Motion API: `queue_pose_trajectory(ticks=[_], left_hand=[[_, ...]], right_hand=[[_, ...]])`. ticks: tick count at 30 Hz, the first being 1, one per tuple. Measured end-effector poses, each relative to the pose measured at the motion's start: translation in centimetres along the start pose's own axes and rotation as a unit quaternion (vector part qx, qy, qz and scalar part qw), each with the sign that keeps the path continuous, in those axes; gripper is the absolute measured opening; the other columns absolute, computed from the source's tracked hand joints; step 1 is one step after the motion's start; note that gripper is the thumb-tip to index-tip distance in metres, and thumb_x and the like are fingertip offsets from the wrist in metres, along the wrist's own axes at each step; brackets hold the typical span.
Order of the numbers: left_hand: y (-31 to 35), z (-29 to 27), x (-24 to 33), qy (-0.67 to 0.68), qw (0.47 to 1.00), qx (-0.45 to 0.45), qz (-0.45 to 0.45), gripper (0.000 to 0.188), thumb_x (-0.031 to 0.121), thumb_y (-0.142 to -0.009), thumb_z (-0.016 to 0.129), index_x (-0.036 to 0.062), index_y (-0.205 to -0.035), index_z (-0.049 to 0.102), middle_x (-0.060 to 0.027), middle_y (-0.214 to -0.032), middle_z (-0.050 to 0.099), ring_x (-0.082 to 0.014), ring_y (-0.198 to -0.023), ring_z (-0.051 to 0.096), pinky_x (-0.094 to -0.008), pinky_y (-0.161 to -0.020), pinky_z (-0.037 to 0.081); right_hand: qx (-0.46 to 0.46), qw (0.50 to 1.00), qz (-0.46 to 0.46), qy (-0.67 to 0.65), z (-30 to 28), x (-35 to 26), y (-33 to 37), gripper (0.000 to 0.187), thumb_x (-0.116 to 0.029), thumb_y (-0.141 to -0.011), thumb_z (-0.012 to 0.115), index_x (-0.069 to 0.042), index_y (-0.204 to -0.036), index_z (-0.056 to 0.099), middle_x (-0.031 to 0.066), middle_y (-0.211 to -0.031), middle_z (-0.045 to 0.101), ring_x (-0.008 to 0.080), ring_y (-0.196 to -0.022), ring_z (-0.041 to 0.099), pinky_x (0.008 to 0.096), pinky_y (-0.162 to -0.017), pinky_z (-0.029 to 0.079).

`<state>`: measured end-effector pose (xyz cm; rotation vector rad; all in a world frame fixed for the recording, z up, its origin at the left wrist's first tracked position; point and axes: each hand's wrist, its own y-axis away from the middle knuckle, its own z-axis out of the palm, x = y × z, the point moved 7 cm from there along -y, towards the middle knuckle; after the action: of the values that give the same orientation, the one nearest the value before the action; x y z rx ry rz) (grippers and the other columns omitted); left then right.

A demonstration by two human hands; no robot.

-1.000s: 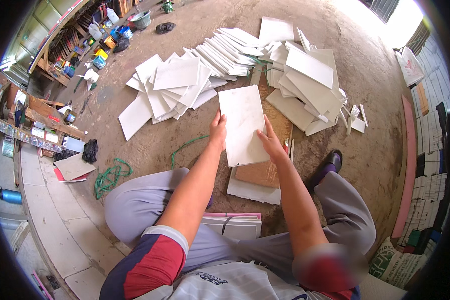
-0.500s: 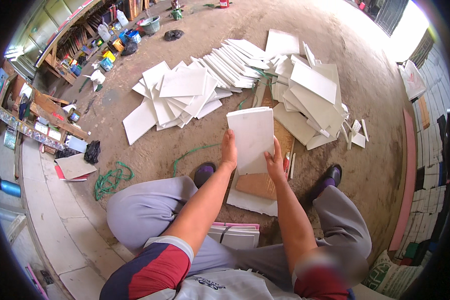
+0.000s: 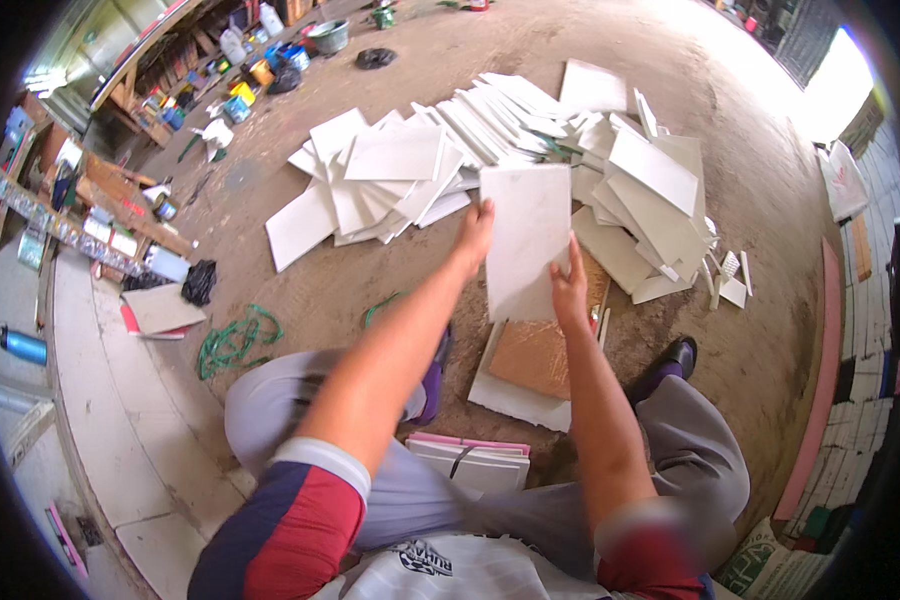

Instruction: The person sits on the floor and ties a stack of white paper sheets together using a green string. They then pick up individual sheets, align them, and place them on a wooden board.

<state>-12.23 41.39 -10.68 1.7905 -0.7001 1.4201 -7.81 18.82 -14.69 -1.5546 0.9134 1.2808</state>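
Between my hands [image 3: 477, 238] is one panel [image 3: 528, 240]. Before me, a board [image 3: 528, 352] lies on a slab [image 3: 515, 400]; beyond, left pile [image 3: 395, 155] and right pile [image 3: 655, 175]. Rope [image 3: 220, 352] is near the floor's [image 3: 320, 300] left edge.

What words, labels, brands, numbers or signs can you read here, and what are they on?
Grey shirt: dark print; wording not copied here.
Pale sack, lower right: green print; not copied here.
White bag, right: red mark, too blurred to read.
Held white board: no readable text.
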Motion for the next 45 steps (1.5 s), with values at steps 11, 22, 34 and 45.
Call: queue_pose_trajectory(ticks=[11, 22, 34, 45], left_hand=[[-1.7, -19.7, 8.8, -0.137, 0.982, -0.116, -0.059, 0.055, 0.042, -0.109, 0.051, -0.0017, -0.143, 0.047, -0.02, -0.133, 0.062, -0.0271, -0.102, 0.072, -0.0403, -0.075, 0.064], [14.0, -29.0, -19.4, 0.196, 0.936, 0.191, -0.221, 0.053, 0.046, -0.109, 0.051, 0.0067, -0.145, 0.053, -0.0092, -0.125, 0.068, -0.0217, -0.109, 0.066, -0.0432, -0.091, 0.056], [19.3, -29.5, -33.4, 0.189, 0.876, 0.334, -0.291, 0.039, 0.027, -0.106, 0.062, -0.0049, -0.128, 0.067, -0.0121, -0.117, 0.072, -0.0192, -0.101, 0.065, -0.0322, -0.09, 0.051], [19.4, -31.2, -32.5, 0.044, 0.854, 0.442, -0.27, 0.033, 0.019, -0.1, 0.068, -0.0056, -0.122, 0.072, -0.019, -0.112, 0.076, -0.0225, -0.099, 0.071, -0.0355, -0.089, 0.054]], right_hand=[[-0.033, 0.993, 0.02, 0.11, 15.9, -5.1, -4.6, 0.04, -0.02, -0.1, 0.069, -0.001, -0.132, 0.055, 0.016, -0.118, 0.065, 0.0242, -0.11, 0.062, 0.0378, -0.094, 0.049], [-0.271, 0.926, 0.128, 0.231, 30.9, 5.5, 6.7, 0.049, -0.022, -0.093, 0.072, 0.001, -0.134, 0.058, 0.0272, -0.125, 0.068, 0.0448, -0.12, 0.063, 0.0478, -0.101, 0.049], [-0.329, 0.889, 0.156, 0.279, 34.6, 13.0, 13.1, 0.044, -0.02, -0.091, 0.075, -0.004, -0.129, 0.059, 0.0271, -0.118, 0.07, 0.0474, -0.113, 0.065, 0.0522, -0.096, 0.051], [-0.301, 0.879, 0.199, 0.313, 34.4, 11.2, 11.8, 0.042, -0.022, -0.095, 0.07, -0.006, -0.131, 0.056, 0.0259, -0.126, 0.067, 0.0486, -0.118, 0.062, 0.0541, -0.098, 0.049]])
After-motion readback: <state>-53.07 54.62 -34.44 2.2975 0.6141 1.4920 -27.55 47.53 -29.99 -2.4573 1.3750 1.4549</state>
